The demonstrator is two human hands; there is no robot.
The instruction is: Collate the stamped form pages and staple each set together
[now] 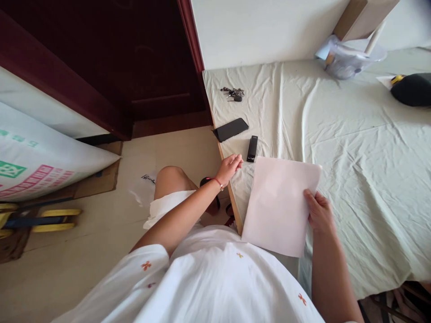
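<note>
A blank white sheet of paper (279, 204) lies at the near edge of a surface covered by a pale green cloth (353, 148). My right hand (318, 211) grips the sheet's right edge, thumb on top. My left hand (229, 167) rests on the cloth at the surface's left edge, fingers loosely curled and holding nothing, close to a small black device (252, 148). A black phone (230, 129) lies just beyond it, and a bunch of keys (233, 93) sits farther back.
A dark red door (134, 67) stands at the left, with a large printed sack (37, 161) on the floor. At the back right are a clear plastic bag (346, 60), a cardboard box (362, 18) and a black object (412, 89).
</note>
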